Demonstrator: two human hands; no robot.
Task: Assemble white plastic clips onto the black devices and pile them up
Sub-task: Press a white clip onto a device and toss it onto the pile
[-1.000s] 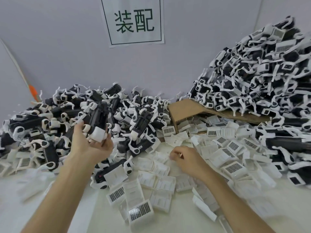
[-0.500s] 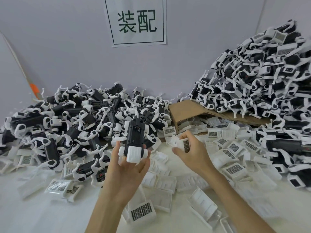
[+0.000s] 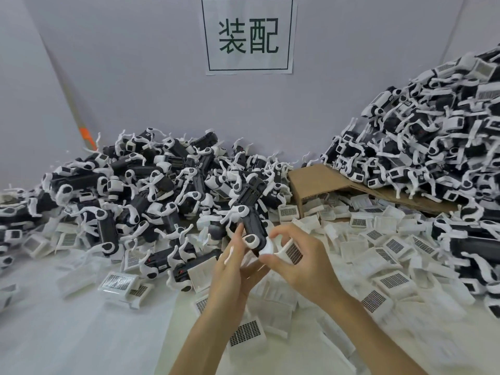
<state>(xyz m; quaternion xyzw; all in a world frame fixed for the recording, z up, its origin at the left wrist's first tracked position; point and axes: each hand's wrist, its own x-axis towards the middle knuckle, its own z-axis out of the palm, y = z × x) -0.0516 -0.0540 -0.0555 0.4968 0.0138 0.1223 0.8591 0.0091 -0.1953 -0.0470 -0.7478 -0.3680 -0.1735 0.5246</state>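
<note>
White plastic clip (image 3: 291,251): small boxy white piece with a dark grid sticker, pinched in the right grip (image 3: 305,269), dead centre of the frame.
Black device (image 3: 253,231): long black plastic body with rounded white fittings; left grip (image 3: 234,269) is wrapped round its lower end.
Key relation: clip sits just to the right of the device's near end. Device's long axis runs up the frame, so I'd guess the clip goes on sideways, moving left.
Contact: honestly can't tell if they're touching yet.
Spare clips (image 3: 392,282): scattered over the white tabletop (image 3: 67,334), lower right.
Heaps: one heap of black-and-white devices (image 3: 148,190) mid left, a taller heap (image 3: 433,131) upper right.
</note>
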